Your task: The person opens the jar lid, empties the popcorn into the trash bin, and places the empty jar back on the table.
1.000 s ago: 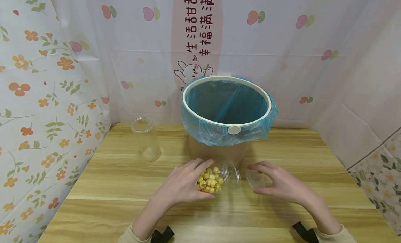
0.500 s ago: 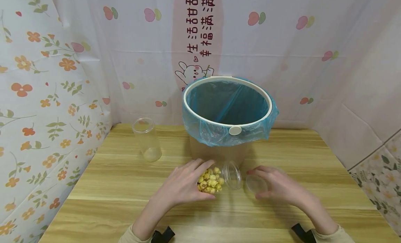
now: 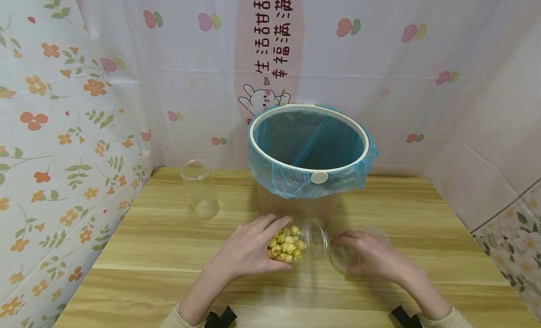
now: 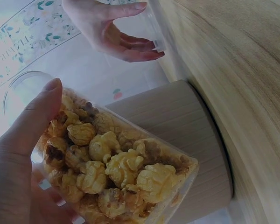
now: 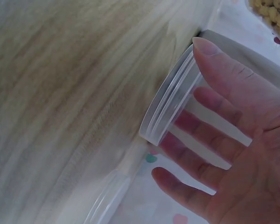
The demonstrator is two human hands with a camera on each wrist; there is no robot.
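My left hand (image 3: pixel 241 250) grips a clear plastic jar (image 3: pixel 314 238) of yellow popcorn (image 4: pixel 121 168). The jar lies tilted on its side with its rim pointing right, and the fingers hide its base in the head view. Just right of that rim, my right hand (image 3: pixel 372 255) holds a clear round lid (image 5: pixel 172 93) by its edge, thumb on one side and fingers on the other. The lid stands on edge in the right wrist view, its ridged rim showing. A second clear round piece (image 3: pixel 377 233) lies on the table behind the right hand.
A bin (image 3: pixel 296 203) lined with a blue bag (image 3: pixel 274 177) stands right behind both hands. Further left is an upright clear jar (image 3: pixel 200 191). The wooden table (image 3: pixel 169 262) is backed by patterned cloth (image 3: pixel 190 107).
My right hand has closed in on the lid and brought it slightly left and nearer. The second clear piece now shows behind that hand. My left hand holds the popcorn jar nearly still.
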